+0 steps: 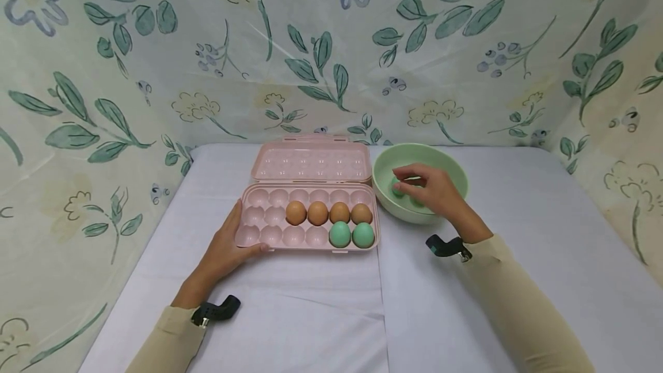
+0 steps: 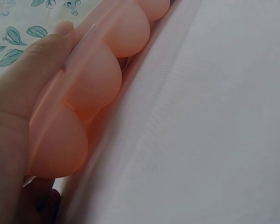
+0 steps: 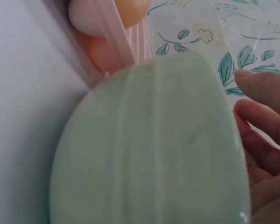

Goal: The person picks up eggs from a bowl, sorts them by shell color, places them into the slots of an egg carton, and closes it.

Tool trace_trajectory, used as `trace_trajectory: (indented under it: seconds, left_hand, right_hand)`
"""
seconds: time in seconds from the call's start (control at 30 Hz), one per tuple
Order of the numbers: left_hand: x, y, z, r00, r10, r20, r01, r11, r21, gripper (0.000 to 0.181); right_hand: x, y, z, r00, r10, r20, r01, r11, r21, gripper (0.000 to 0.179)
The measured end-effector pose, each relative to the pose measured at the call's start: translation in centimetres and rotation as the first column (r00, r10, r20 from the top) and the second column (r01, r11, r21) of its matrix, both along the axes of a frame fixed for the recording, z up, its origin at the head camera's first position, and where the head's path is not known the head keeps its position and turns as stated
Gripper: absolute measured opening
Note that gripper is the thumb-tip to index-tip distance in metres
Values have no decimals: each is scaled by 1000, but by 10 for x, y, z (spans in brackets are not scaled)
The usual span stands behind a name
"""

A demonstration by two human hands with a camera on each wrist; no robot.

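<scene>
White cloth (image 1: 321, 327); left grip (image 1: 225, 249) clasps pink carton (image 1: 293, 236); right grip (image 1: 429, 189) by half-hidden green egg (image 1: 395, 183), whether pinching unclear.

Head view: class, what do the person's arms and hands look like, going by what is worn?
The left sleeve and right sleeve are long and plain beige. Each wrist carries an angled black device, left device and right device, with a small silvery part. The left hand and right hand are ungloved.
</scene>
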State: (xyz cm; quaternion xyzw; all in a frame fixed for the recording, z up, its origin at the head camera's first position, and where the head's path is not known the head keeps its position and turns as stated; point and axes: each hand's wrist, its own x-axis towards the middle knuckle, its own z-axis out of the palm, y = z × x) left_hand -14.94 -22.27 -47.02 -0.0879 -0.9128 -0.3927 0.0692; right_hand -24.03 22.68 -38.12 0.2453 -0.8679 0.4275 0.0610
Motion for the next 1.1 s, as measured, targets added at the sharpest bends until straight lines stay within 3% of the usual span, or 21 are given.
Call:
trace_trajectory:
  seconds: [0.4,0.6,1.1]
  left_hand:
    - [0,1,1,1000,-3,13,3,1000,-1,126]
    - [0,0,1,1000,2,11,-2,1000,-7,127]
    - [1,-4,-6,1000,-12,-5,12,1000,11,126]
  right_hand:
    - [-18,17,-4,993,-91,72,90,996,21,40]
    - [-26,26,-7,989,-130,70,123,988,89,42]
    - [-25,34,-11,964,-222,145,196,965,175,47]
